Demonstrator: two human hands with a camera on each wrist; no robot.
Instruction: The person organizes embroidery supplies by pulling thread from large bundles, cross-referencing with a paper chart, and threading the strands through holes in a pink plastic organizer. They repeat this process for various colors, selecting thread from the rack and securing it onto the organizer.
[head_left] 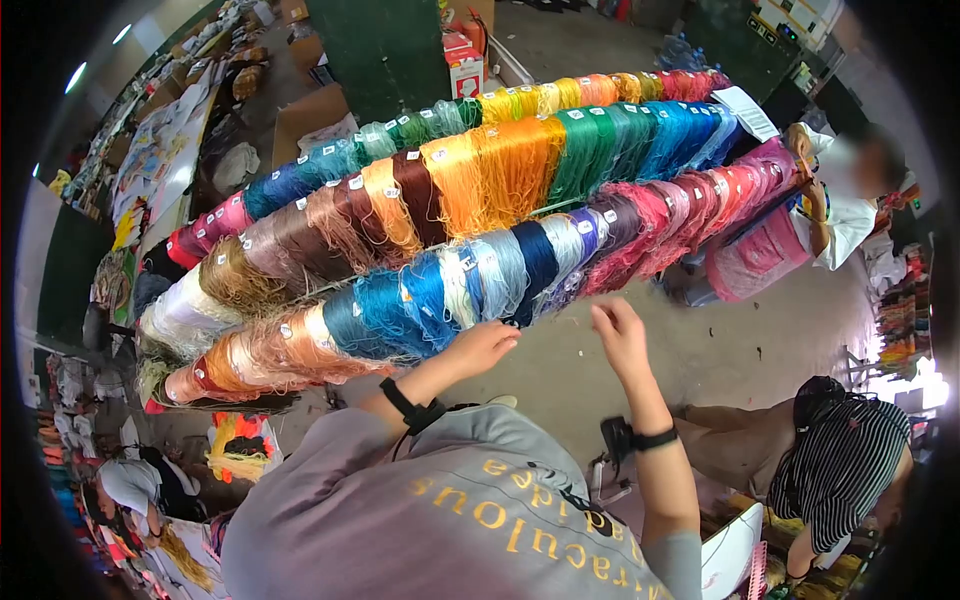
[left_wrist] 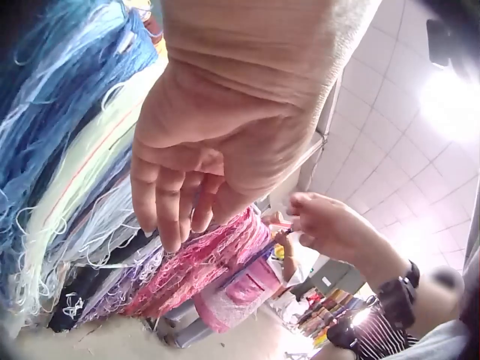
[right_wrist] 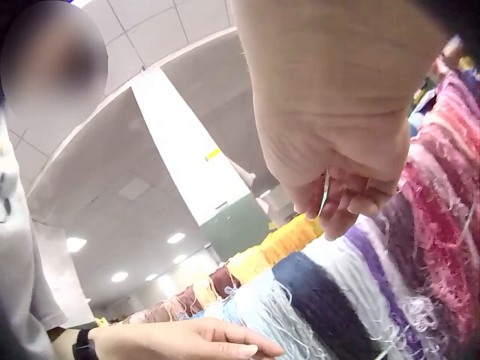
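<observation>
Skeins of thread hang in a long row; the dark navy skein (head_left: 536, 262) (right_wrist: 319, 300) is beside the left hand (head_left: 480, 347). In the left wrist view the left hand (left_wrist: 217, 150) has its fingers loosely bent, with nothing seen in them. The right hand (head_left: 622, 338) is raised away from the row, to the right of the left hand. In the right wrist view the right hand (right_wrist: 337, 165) has curled fingers that pinch a thin pale strand (right_wrist: 325, 193). A purple skein (right_wrist: 375, 277) and pink skeins (right_wrist: 442, 195) hang near it.
Two more rows of skeins (head_left: 500, 165) (head_left: 400, 130) run behind. A person in a pink apron (head_left: 760, 255) stands at the rack's right end, and one in a striped shirt (head_left: 850, 455) is at the lower right. Green pillar (head_left: 385, 60) behind the rack.
</observation>
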